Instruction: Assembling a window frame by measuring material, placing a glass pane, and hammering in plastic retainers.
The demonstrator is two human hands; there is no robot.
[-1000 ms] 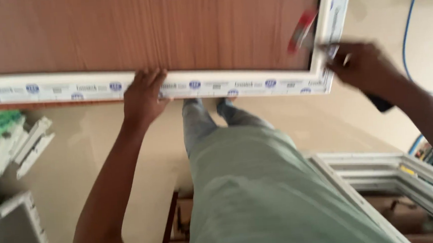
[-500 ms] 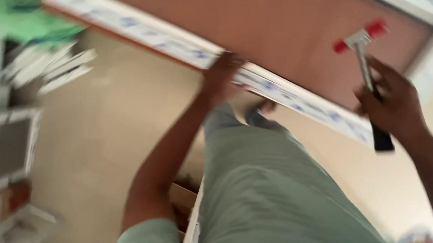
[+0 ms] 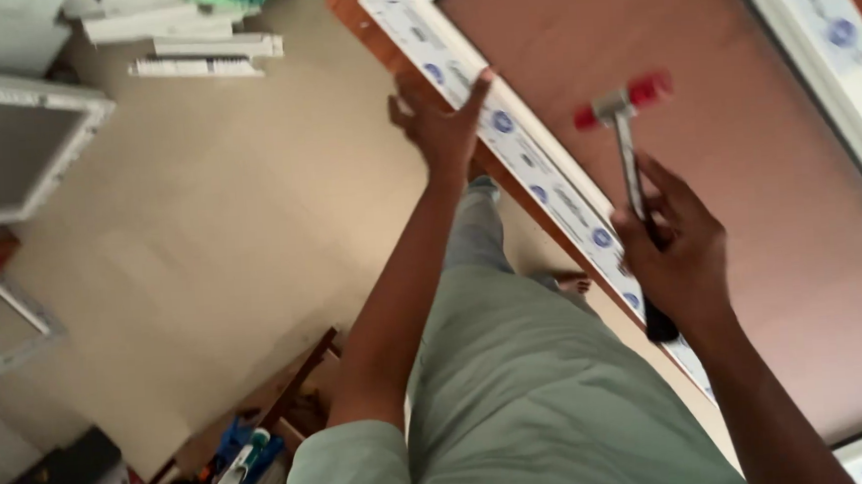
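A small mallet (image 3: 623,126) with a metal shaft, a dark grip and red caps at both ends of its head hangs over the brown wooden panel (image 3: 724,144), its head a little above the panel's middle and just to the right of the white frame bar (image 3: 536,166) that runs slantwise from the far left corner toward the near right. The right hand (image 3: 679,252) is wrapped tight round the lower part of the shaft, fingers curled closed on it, with the dark end of the grip poking out below the wrist. The left hand (image 3: 441,127) lies flat and spread on the frame bar farther up, near the far corner, fingers pressed onto its white face with blue round marks. A second white bar (image 3: 829,58) crosses the panel at the far right. Below the hands are the person's grey-green shirt and trousers (image 3: 520,386) and a bare foot (image 3: 573,283) on the beige floor (image 3: 201,236). At the far left lie stacked white profile pieces (image 3: 205,51); along the left edge lean other white window frames (image 3: 16,148), and at the near left sits a clutter of tools (image 3: 235,463), too blurred to name.
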